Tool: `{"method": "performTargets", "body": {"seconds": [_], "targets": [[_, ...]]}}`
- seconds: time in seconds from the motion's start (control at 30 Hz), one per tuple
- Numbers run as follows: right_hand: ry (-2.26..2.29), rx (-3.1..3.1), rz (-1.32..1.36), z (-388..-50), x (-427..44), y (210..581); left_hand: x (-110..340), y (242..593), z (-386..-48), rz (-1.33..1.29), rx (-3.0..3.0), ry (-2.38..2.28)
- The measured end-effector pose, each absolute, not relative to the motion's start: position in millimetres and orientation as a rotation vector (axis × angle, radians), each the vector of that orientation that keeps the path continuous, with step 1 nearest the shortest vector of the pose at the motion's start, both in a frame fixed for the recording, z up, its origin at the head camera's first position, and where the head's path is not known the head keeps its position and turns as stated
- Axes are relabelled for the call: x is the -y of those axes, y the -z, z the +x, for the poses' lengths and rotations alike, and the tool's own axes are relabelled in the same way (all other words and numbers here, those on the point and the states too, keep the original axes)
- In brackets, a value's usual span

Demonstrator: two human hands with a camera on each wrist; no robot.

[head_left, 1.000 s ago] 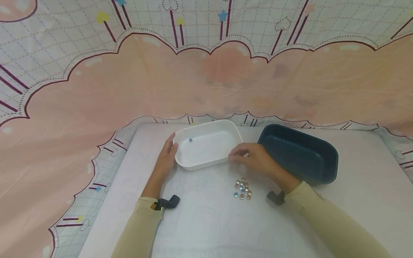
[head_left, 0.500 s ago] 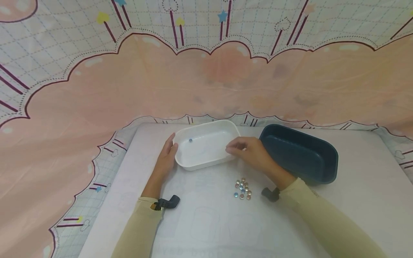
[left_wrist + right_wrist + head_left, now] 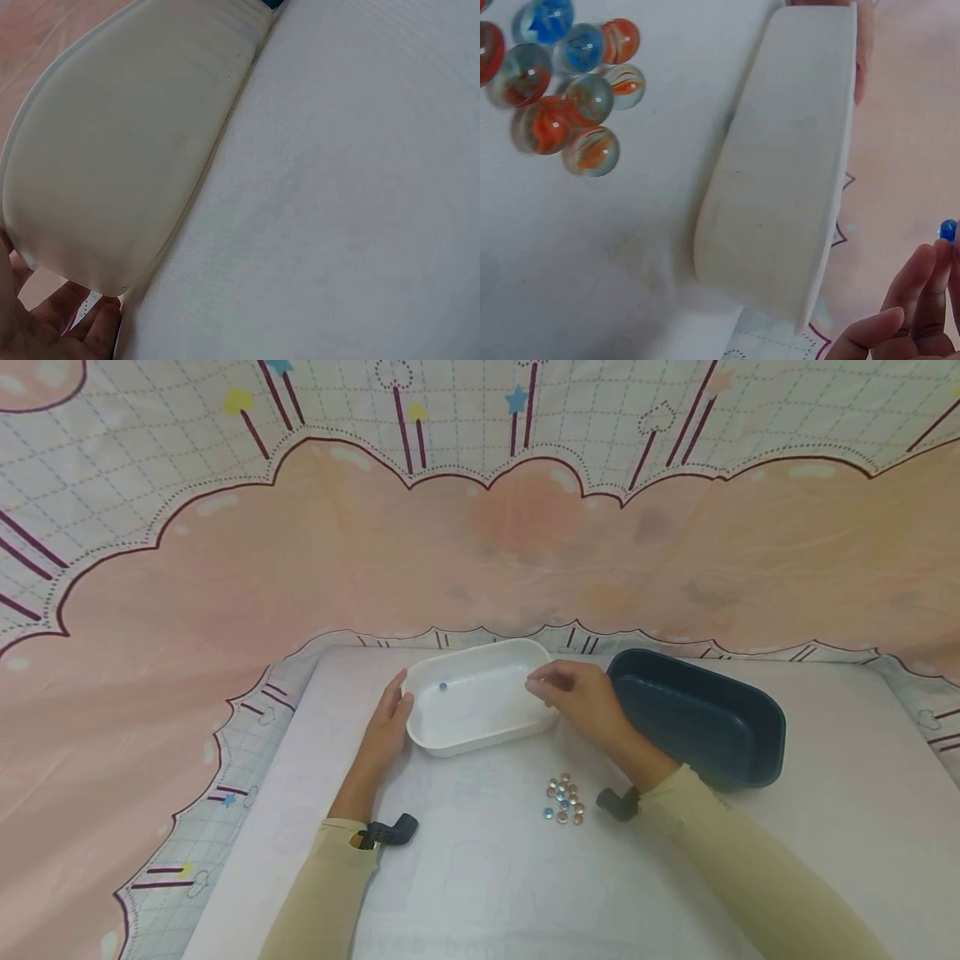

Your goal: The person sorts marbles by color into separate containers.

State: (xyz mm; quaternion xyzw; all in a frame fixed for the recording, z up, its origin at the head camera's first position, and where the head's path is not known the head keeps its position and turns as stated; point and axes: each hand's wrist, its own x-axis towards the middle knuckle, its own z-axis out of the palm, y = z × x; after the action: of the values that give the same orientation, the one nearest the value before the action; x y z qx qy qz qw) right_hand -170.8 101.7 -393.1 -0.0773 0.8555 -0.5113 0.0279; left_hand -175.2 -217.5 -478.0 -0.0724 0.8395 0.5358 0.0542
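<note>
My left hand holds the left end of a white rectangular dish, its thumb at the rim. In the left wrist view, its fingers rest against the outer end wall. One bluish marble lies inside the dish. Above the dish's right end, my right hand pinches a blue marble between its fingertips; the right wrist view shows only part of that marble. Several glass marbles, blue and orange swirled, sit in a loose cluster on the table in front of the dish.
A dark blue rectangular dish stands to the right, partly behind my right forearm. White cloth covers the table. A patterned peach curtain hangs beyond the far edge.
My right hand has risen from beside the dish's near right corner to above its right end. The left hand, both dishes and the marble cluster have stayed in place.
</note>
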Motion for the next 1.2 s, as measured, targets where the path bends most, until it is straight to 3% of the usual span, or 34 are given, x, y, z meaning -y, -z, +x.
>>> {"method": "performTargets", "body": {"seconds": [1.2], "targets": [[1.645,-2.596,-0.084,-173.8,-93.3,388.2,217.5,477.8,-174.5,-0.234,-2.552,-1.628]]}}
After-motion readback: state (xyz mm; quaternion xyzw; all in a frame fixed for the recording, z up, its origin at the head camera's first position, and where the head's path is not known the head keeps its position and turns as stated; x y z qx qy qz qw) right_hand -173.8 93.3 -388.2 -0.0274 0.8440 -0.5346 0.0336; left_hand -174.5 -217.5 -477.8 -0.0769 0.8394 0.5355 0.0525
